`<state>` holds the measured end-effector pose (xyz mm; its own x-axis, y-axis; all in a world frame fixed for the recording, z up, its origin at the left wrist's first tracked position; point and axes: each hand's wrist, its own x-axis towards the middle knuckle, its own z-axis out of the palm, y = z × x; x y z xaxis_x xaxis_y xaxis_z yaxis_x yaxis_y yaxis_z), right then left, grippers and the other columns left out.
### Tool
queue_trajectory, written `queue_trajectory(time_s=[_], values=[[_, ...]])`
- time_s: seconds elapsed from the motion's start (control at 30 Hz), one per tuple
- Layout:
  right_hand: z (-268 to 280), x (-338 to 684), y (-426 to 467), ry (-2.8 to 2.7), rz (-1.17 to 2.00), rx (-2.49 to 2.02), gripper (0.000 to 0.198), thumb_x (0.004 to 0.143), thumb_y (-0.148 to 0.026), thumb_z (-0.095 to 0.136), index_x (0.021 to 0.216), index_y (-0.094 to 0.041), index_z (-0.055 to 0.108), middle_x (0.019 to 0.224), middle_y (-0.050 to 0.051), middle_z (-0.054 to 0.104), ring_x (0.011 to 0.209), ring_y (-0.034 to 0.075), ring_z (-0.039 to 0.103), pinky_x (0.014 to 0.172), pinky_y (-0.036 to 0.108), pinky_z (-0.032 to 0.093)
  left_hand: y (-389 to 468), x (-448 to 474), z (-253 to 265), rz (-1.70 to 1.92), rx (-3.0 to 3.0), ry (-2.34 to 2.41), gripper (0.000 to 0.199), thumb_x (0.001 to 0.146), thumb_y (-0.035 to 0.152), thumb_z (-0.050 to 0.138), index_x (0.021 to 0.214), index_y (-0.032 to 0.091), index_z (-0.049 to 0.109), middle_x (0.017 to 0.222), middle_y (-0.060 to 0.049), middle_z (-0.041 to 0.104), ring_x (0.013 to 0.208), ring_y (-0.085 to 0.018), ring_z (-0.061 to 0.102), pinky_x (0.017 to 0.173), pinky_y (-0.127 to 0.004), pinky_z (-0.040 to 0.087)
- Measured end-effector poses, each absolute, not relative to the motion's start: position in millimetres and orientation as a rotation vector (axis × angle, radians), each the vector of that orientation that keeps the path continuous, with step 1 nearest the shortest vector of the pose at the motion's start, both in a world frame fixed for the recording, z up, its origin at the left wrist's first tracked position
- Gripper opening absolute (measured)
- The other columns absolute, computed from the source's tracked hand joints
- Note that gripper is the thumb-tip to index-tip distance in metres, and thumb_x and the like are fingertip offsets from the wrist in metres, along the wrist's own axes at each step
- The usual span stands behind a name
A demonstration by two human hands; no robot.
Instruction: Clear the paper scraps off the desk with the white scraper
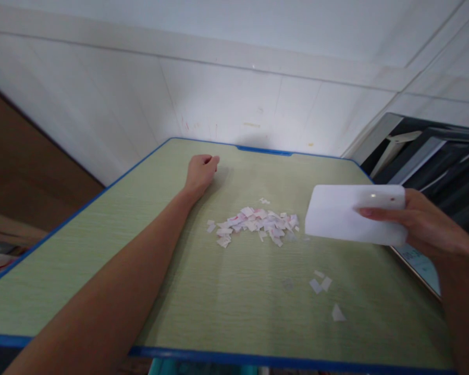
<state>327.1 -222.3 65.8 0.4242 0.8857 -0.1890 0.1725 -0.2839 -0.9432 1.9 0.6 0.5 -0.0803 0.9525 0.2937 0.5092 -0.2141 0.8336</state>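
My right hand (426,219) grips a flat white plastic scraper (336,213) by its right end, thumb across the face, holding it above the table's right side. A small hole shows near the scraper's right edge. Loosely curled into a fist, my left hand (201,174) rests toward the far left of the table, with nothing visible in its fingers. Between the hands lies a loose pile of torn white and pinkish paper scraps (258,224). Several stray paper pieces (320,284) are scattered nearer the front right.
The pale green table (226,302) has a blue edge and stands against a white wall (226,99). A tablet-like device with a lit screen (418,263) lies at the right, partly under my right arm. Dark, framed items (433,151) stand beyond the right edge.
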Motion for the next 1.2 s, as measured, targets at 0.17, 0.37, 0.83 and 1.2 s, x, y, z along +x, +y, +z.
queue_trajectory(time_s=[0.17, 0.37, 0.83, 1.2], values=[[63.4, 317.5, -223.0, -1.01, 1.097, -1.683, 0.031, 0.043, -0.032, 0.097, 0.068, -0.022, 0.082, 0.066, 0.0, 0.08, 0.052, 0.014, 0.069, 0.047, 0.019, 0.054, 0.7, 1.9, -0.1, 1.244, 1.738, 1.571, 0.033, 0.078, 0.03, 0.052, 0.047, 0.02, 0.044, 0.046, 0.003, 0.035, 0.051, -0.009, 0.033, 0.053, -0.028, 0.021], [67.6, 322.5, -226.4, -0.978, 1.065, -1.643, 0.03, 0.042, -0.029, 0.097, 0.067, -0.024, 0.081, 0.064, -0.002, 0.079, 0.05, 0.013, 0.067, 0.045, 0.018, 0.053, 0.6, 1.5, -0.3, 1.241, 1.724, 1.566, 0.034, 0.078, 0.031, 0.052, 0.047, 0.02, 0.044, 0.046, 0.003, 0.035, 0.05, -0.009, 0.032, 0.053, -0.028, 0.022], [60.9, 310.2, -223.9, -1.052, 1.175, -1.646, 0.032, 0.045, -0.033, 0.096, 0.072, -0.021, 0.082, 0.067, 0.002, 0.08, 0.053, 0.016, 0.069, 0.049, 0.021, 0.054, 1.1, -0.6, -1.4, 1.232, 1.752, 1.578, 0.033, 0.078, 0.033, 0.051, 0.049, 0.021, 0.043, 0.046, 0.003, 0.035, 0.051, -0.01, 0.033, 0.053, -0.029, 0.022], [53.1, 298.4, -222.4, -1.128, 1.346, -1.53, 0.022, 0.048, -0.02, 0.093, 0.067, -0.023, 0.082, 0.062, -0.002, 0.078, 0.05, 0.014, 0.067, 0.045, 0.019, 0.05, -1.0, 0.1, -0.3, 1.222, 1.733, 1.596, 0.031, 0.077, 0.034, 0.05, 0.049, 0.021, 0.043, 0.047, 0.002, 0.036, 0.053, -0.011, 0.034, 0.055, -0.028, 0.023]])
